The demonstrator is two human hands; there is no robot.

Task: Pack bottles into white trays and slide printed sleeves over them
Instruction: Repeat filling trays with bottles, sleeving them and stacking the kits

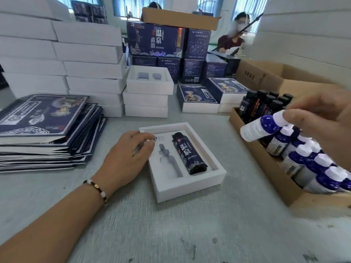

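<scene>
At the left of the frame lies a stack of printed sleeves point(43, 126), ready for later. The left hand point(129, 158), loosely curled and empty, rests on the edge of the white tray point(190, 188) in the centre, probably to keep it from sliding. One dark bottle point(189, 153) already fills the right slot; the left slot is free. At the right, the right hand point(319, 118) pinches a white-capped bottle point(263, 127) above the cardboard box point(273, 171); nothing blocks its way to the tray.

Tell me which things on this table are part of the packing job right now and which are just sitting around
In use:
white tray
dark bottle in its right slot
white-capped bottle in the right hand
left hand steadying the tray
flat printed sleeves

Sitting around:
finished boxes
stacked white trays
</scene>
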